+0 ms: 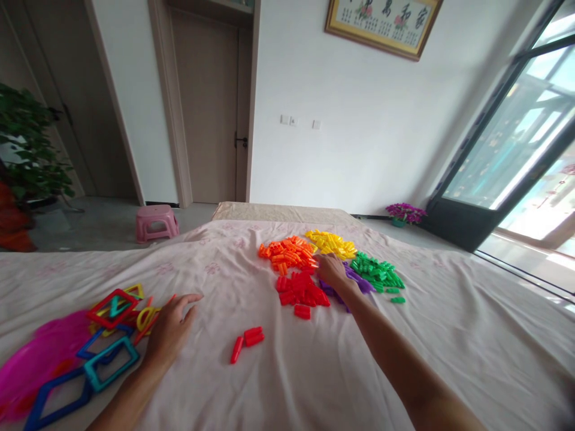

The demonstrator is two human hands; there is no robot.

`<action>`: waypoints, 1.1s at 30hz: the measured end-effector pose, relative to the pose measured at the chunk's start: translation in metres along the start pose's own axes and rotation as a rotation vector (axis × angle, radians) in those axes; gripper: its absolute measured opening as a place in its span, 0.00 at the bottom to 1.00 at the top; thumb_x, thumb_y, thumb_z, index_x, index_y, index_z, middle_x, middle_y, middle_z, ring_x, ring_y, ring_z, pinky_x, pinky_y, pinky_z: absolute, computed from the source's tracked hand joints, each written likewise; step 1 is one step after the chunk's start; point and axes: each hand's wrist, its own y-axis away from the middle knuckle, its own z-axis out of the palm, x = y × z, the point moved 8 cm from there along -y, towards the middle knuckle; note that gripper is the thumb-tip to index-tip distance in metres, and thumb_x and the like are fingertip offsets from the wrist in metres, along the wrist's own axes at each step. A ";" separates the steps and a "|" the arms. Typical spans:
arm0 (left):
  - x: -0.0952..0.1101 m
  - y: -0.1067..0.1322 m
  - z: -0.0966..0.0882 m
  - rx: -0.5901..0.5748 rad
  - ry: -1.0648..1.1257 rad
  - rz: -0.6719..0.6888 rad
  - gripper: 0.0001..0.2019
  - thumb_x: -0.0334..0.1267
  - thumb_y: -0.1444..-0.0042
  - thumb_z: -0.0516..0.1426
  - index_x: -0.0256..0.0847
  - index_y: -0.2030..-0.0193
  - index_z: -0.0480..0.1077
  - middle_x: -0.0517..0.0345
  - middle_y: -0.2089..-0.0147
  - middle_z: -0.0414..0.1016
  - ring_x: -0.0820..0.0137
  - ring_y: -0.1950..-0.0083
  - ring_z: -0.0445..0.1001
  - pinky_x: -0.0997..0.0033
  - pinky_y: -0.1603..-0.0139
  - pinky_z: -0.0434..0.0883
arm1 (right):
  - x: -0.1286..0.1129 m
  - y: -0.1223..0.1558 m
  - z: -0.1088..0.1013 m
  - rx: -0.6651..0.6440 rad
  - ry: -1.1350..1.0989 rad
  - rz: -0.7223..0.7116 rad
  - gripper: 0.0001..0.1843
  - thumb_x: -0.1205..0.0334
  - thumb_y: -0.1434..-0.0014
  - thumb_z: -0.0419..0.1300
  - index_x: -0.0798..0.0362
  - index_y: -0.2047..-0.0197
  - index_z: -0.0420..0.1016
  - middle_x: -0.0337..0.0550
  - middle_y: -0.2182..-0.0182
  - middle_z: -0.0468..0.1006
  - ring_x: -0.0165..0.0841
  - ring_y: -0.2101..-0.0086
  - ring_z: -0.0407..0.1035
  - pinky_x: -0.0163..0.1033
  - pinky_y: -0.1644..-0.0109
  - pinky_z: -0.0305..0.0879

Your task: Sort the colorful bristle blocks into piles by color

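Small plastic pegs lie sorted by colour on a pink bedsheet (278, 389): an orange pile (287, 251), a yellow pile (331, 242), a green pile (376, 272), a purple pile (359, 281) and a red pile (302, 290). My right hand (331, 269) reaches over them, fingers curled down where the orange, red and purple piles meet; what it grips is hidden. Three loose red pegs (248, 341) lie nearer to me. My left hand (173, 326) rests flat on the sheet, fingers spread, beside coloured frame tiles (112, 335).
A magenta mesh bag (36, 359) lies at the left edge by the tiles. Beyond the bed stand a pink stool (156, 221), a leafy plant (27, 143), a closed door (211, 108) and a pot of purple flowers (404, 214). Glass doors (516, 155) fill the right.
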 end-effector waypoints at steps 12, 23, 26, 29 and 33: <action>-0.004 -0.001 0.002 -0.006 0.011 0.005 0.18 0.43 0.43 0.50 0.39 0.53 0.74 0.46 0.48 0.79 0.56 0.42 0.73 0.53 0.35 0.65 | -0.009 -0.010 0.011 -0.075 0.093 -0.062 0.14 0.68 0.37 0.53 0.54 0.53 0.79 0.52 0.57 0.79 0.40 0.53 0.69 0.38 0.51 0.59; -0.005 -0.001 0.002 0.011 0.002 0.010 0.18 0.43 0.44 0.50 0.40 0.53 0.75 0.48 0.49 0.79 0.56 0.42 0.74 0.53 0.36 0.66 | -0.010 -0.022 -0.001 -0.002 0.101 -0.002 0.19 0.69 0.34 0.49 0.54 0.46 0.75 0.54 0.55 0.80 0.41 0.51 0.70 0.40 0.50 0.61; -0.005 -0.001 0.002 0.012 0.008 0.017 0.18 0.43 0.43 0.50 0.40 0.53 0.75 0.48 0.49 0.79 0.57 0.43 0.74 0.53 0.36 0.66 | -0.011 -0.032 -0.016 0.081 0.073 0.015 0.24 0.67 0.32 0.46 0.53 0.35 0.66 0.53 0.47 0.76 0.40 0.47 0.67 0.40 0.46 0.60; -0.006 -0.001 0.002 0.011 0.002 0.012 0.18 0.44 0.43 0.49 0.41 0.53 0.75 0.50 0.49 0.79 0.57 0.42 0.74 0.54 0.36 0.66 | -0.013 -0.036 -0.019 0.076 0.046 0.015 0.24 0.67 0.33 0.46 0.52 0.37 0.69 0.52 0.48 0.77 0.39 0.49 0.70 0.37 0.50 0.61; -0.005 -0.001 0.002 0.004 -0.005 0.009 0.19 0.44 0.44 0.49 0.41 0.54 0.75 0.51 0.50 0.80 0.58 0.42 0.74 0.54 0.35 0.66 | -0.017 -0.024 0.001 -0.059 0.043 -0.034 0.16 0.68 0.41 0.54 0.51 0.56 0.81 0.47 0.62 0.82 0.37 0.61 0.74 0.35 0.60 0.61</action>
